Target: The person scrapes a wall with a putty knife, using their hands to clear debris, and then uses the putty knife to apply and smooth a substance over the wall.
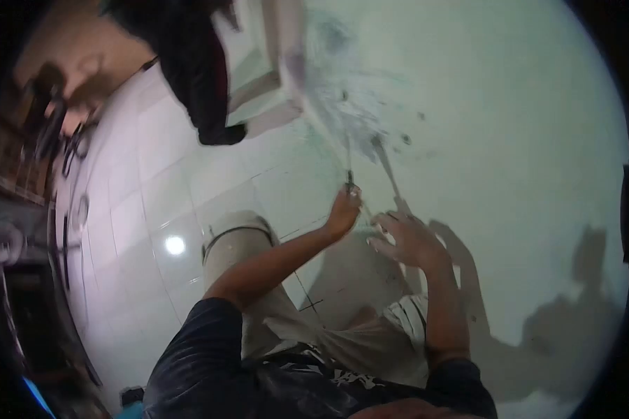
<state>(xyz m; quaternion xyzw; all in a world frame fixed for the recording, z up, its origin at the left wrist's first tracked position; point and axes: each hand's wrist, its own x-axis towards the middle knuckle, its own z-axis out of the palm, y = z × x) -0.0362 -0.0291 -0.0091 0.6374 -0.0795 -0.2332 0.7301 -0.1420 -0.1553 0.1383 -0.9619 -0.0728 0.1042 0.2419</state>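
Observation:
My left hand (345, 209) is closed round the dark handle of a thin tool (350, 174), whose slim shaft points up toward a grey, smeared patch (363, 112) on the pale wall. To its right, my right hand (409, 239) is near the wall, its fingers spread and partly curled. Nothing can be made out between those fingers. A shadow of the tool and hand falls on the wall. Several small dark marks lie around the smeared patch.
Another person in dark clothes (189, 63) is at the upper left, one foot on the tiled floor (140, 209). A fan (7, 241) and dark furniture stand at the far left. My bent knee (237, 244) is below my left hand.

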